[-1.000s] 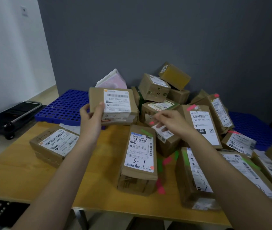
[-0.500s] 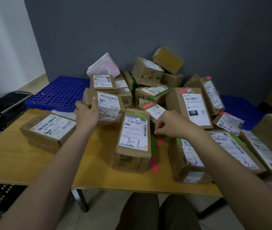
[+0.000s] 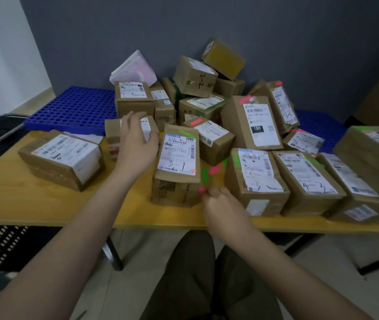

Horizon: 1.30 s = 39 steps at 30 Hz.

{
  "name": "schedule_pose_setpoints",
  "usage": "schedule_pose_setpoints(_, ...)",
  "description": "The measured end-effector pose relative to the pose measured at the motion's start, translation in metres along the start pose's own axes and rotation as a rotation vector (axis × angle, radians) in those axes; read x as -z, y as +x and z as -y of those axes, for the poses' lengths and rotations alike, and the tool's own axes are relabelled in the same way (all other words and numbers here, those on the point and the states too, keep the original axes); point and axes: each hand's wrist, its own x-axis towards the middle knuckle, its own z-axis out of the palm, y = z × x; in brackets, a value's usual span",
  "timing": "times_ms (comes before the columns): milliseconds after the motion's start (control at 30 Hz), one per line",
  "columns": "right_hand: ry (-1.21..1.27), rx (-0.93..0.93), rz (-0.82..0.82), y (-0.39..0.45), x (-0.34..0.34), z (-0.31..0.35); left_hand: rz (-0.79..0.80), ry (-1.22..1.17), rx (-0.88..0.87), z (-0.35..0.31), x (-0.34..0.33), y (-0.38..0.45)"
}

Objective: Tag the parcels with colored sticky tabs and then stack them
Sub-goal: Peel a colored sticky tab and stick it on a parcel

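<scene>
pink tab [image 3: 202, 190] is sitting right at the right hand's [image 3: 224, 210] fingertips, on the yellow table [image 3: 10, 197] in the gap between 2 upright parcels. right hand's fingers are curled down around it, looks like a pinch, but blur is hiding whether it's actually lifted. more loose tabs [image 3: 208, 173], green and pink, are lying just beyond, further up the same gap.

left hand [image 3: 137, 144] is resting spread over the small parcel [image 3: 112, 137], fingers relaxed across its label side, thumb toward the tall parcel [image 3: 177, 167] just to its right. that small parcel is lying up and to the left of the tab, long axis running left-right, no tab showing on it.

my read: right hand is the nearer one for the tab, and its coming travel is up-left across the tall parcel's top.
</scene>
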Motion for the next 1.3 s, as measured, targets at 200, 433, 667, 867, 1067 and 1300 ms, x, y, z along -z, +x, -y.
schedule_pose_setpoints(200, 0.054, 0.010, -0.249, -0.025, -0.041, -0.001, 0.017, 0.063, -0.175, -0.024, -0.008, -0.044)
schedule_pose_setpoints(433, 0.166, 0.181, -0.332, -0.047, -0.042, -0.019, 0.020, 0.061, -0.341, -0.033, -0.014, -0.062)
schedule_pose_setpoints(667, 0.272, 0.150, -0.918, -0.022, 0.034, -0.029, 0.273, -0.135, -0.037, -0.069, -0.009, -0.064)
schedule_pose_setpoints(867, 0.415, 0.216, -1.028, 0.034, 0.077, -0.018, 0.373, -0.629, 0.263, -0.085, 0.003, -0.029)
schedule_pose_setpoints(1067, 0.553, 0.338, -0.879, 0.092, 0.095, -0.007, 0.286, -0.713, 0.278, -0.076, 0.021, 0.013)
schedule_pose_setpoints(1300, 0.628, 0.305, -0.571, 0.151, 0.135, 0.001, 0.311, -0.664, 0.331, -0.061, 0.038, 0.064)
